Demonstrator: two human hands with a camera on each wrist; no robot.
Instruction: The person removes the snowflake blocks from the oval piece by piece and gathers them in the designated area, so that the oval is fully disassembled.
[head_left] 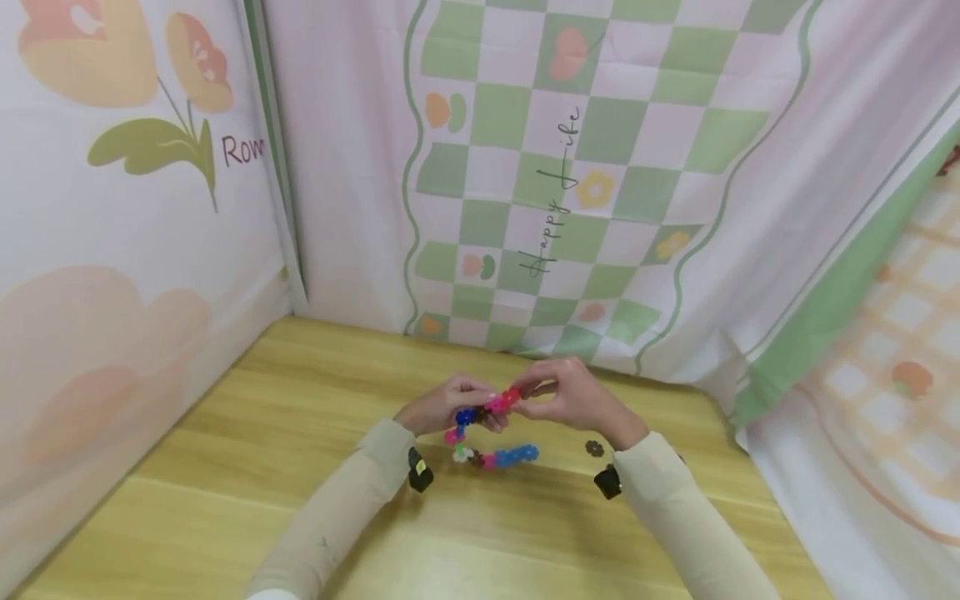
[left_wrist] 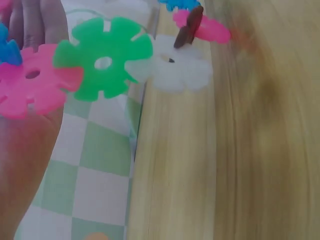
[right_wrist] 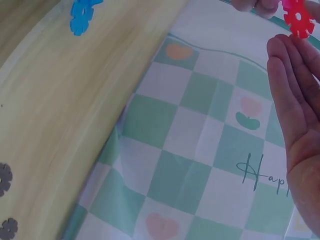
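A chain of notched plastic snowflake discs hangs in a curve over the table. My left hand [head_left: 442,406] grips it near the dark blue disc [head_left: 466,417] and the pink disc [head_left: 497,405]. At the chain's upper end, my right hand [head_left: 576,398] pinches a red snowflake disc [right_wrist: 298,19] with its fingertips; the red disc touches the pink one. Lower down, the left wrist view shows a green disc [left_wrist: 102,59] joined to a white disc [left_wrist: 175,72], then a brown disc [left_wrist: 189,27]. Light blue discs [head_left: 517,455] form the other end.
Two loose dark discs lie on the wooden table [head_left: 225,467]; in the right wrist view, one dark disc [right_wrist: 4,179] is a little apart from the other dark disc [right_wrist: 8,228]. A checked curtain [head_left: 502,175] hangs along the far edge, with a printed cloth [head_left: 135,250] at the left.
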